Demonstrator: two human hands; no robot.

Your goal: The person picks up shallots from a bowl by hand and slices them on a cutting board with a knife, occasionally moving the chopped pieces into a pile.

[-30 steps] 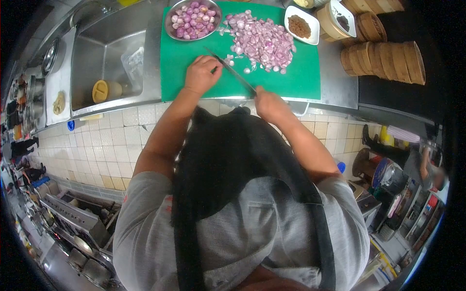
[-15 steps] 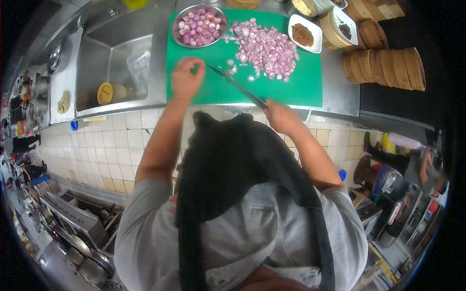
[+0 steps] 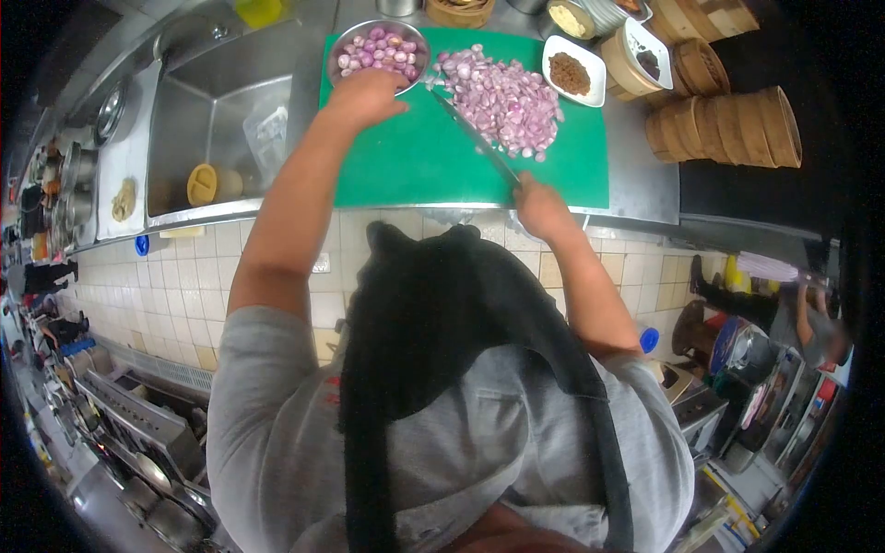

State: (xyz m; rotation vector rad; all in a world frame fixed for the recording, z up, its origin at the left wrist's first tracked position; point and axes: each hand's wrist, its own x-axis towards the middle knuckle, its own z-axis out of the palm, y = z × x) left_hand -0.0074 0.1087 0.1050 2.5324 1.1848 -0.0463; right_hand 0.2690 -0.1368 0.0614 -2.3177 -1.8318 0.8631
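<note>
My left hand [image 3: 369, 98] reaches over the near rim of a steel bowl [image 3: 334, 76] of peeled whole shallots [image 3: 380, 48]. Its thumb stands apart from the fingers, which partly overlap the shallots; nothing shows between them. In my right hand [image 3: 542, 206], at the front edge of the green cutting board [image 3: 396, 166], the handle of a knife [image 3: 479, 140] is gripped. The blade slants up and left, its tip close to the lower left of a pile of sliced shallots [image 3: 502, 100].
A white dish [image 3: 600, 74] of brown bits sits at the board's top right. Bamboo steamers [image 3: 728, 129] line the right side. To the left is a steel sink [image 3: 217, 115] holding a yellow-lidded container [image 3: 201, 184]. Another person [image 3: 802, 323] is at far right.
My left hand has moved up from the board to the shallot bowl. The knife has shifted up and right, and the loose slices beside it are now against the pile.
</note>
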